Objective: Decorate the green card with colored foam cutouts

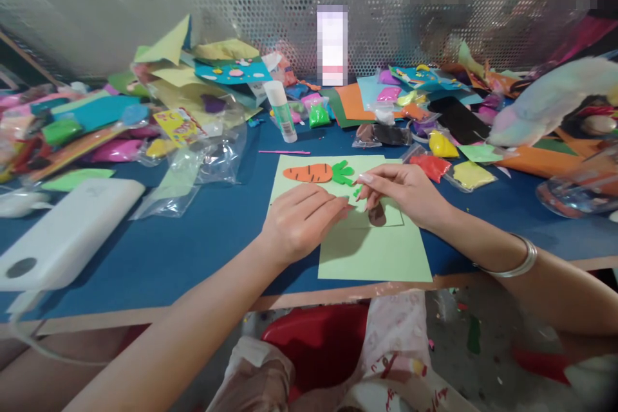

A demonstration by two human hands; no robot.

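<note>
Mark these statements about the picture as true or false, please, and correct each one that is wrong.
1. The orange carrot has green leaves at one end. True.
2. The left hand and the right hand both reach over the light green paper. True.
3. The bracelet is on the left wrist. False: it is on the right one.
4. The power bank is bright red. False: it is white.
5. The glue stick stands beyond the carrot, on the blue table. True.
6. The thin pink stick is in the right hand. False: it lies near the paper's far edge.
</note>
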